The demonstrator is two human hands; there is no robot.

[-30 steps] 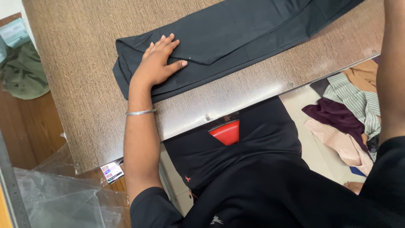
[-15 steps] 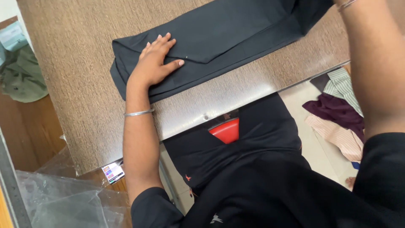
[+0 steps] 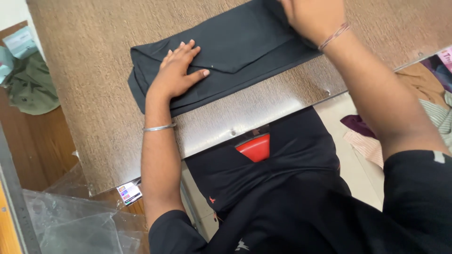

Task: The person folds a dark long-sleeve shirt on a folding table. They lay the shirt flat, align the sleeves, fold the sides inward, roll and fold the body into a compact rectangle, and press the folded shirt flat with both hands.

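Nearest the camera: the person's black shirt and dark lap, with a red seat [image 3: 254,148] showing between the legs. Clear plastic sheet [image 3: 70,226] low at left.

Next out, the table [image 3: 94,117], brown and textured, with a shiny near edge.

On it lies the dark folded cloth [image 3: 235,51], its long axis running from lower left up to the right. Left hand [image 3: 176,70] lies flat and open on the cloth's left end, fingers spread, pressing rather than gripping; a metal bangle [image 3: 159,127] sits on that wrist. Right hand [image 3: 310,16] is at the cloth's far right end, back toward the camera; cannot tell whether it has closed on the fabric.

Versus half a second ago: right hand has come down onto the cloth; left hand unchanged.

Far left: green cloth [image 3: 30,87].
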